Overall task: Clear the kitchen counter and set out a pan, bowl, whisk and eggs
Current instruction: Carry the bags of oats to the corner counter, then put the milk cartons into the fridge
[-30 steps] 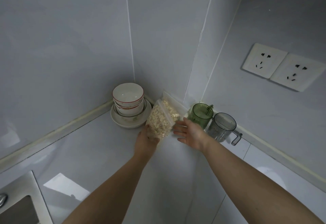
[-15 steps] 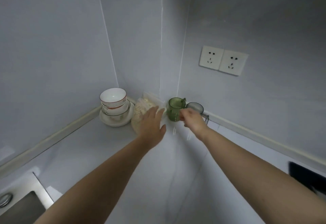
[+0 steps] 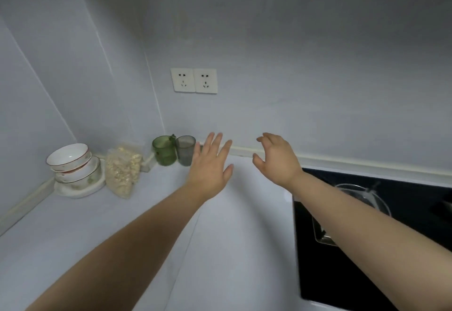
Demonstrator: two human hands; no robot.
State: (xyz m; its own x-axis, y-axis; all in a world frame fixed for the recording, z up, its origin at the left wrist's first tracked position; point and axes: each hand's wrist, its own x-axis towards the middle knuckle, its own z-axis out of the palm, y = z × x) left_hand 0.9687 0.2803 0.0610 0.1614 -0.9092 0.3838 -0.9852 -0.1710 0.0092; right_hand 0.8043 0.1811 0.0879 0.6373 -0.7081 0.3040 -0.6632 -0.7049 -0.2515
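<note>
I see both hands held out over the white table (image 3: 244, 249), empty and apart from each other. My left hand (image 3: 210, 163) is flat with the palm down and the fingers straight and spread, gripping nothing. Its fingertips lie just right of the grey mug (image 3: 186, 150) in the picture. My right hand (image 3: 276, 161) sits right of centre with its fingers loosely curled and relaxed, also gripping nothing.

The stack of bowls (image 3: 69, 161), white with red rims, stands at the left of the frame on a white plate (image 3: 80, 192), close to the wall corner. Just right of it a clear bag of pale flakes (image 3: 122, 168) stands upright, close beside the plate. Further right, a green mug (image 3: 165, 150) and the grey mug stand side by side against the back wall.

On the wall above the mugs are 2 white sockets (image 3: 193, 80). At the right of the frame a black hob (image 3: 330, 274) is set into the table, and my right forearm crosses over its burner ring (image 3: 367, 194).
</note>
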